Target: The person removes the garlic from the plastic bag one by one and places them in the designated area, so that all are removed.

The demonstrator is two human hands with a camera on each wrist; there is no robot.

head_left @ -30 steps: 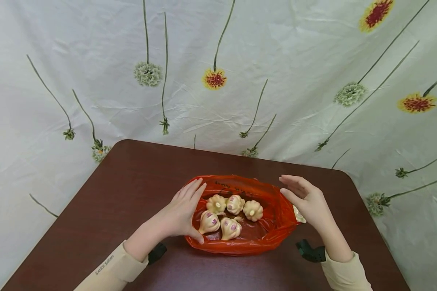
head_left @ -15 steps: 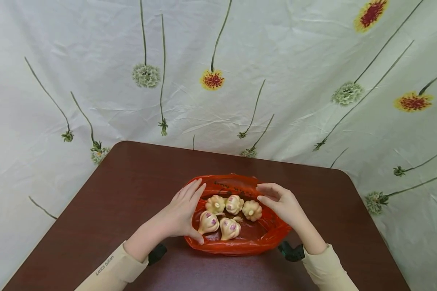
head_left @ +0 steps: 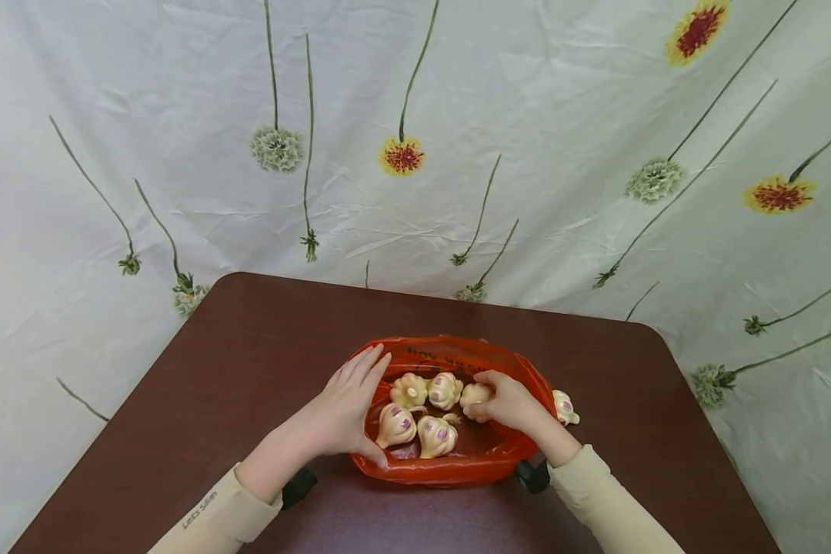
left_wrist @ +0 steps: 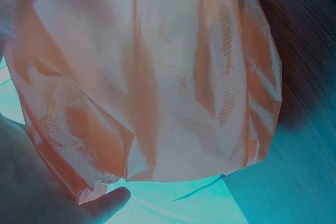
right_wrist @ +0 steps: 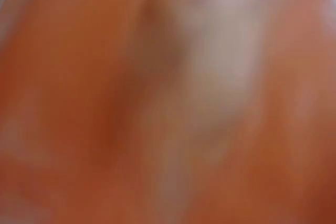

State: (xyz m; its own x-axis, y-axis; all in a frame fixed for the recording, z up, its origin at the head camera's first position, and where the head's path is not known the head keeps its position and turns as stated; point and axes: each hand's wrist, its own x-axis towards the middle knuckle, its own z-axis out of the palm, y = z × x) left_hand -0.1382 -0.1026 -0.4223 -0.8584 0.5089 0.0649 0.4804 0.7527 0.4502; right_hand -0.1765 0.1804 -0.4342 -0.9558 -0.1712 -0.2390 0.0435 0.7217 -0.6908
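The right hand (head_left: pixel 507 402) curled around 1 garlic bulb (head_left: pixel 472 394) inside the red bag (head_left: pixel 457 468), at the right end of the far row. The left hand (head_left: pixel 346 408) lay open with fingers nearly straight along the bag's left rim, thumb at its near edge. 4 other bulbs (head_left: pixel 415 412) sat in the bag, 2 far and 2 near. Another bulb (head_left: pixel 564 406) lay on the tabletop (head_left: pixel 235 369) just right of the bag. The left wrist view showed the bag's wall (left_wrist: pixel 157 77) close up; the right wrist view was a red blur.
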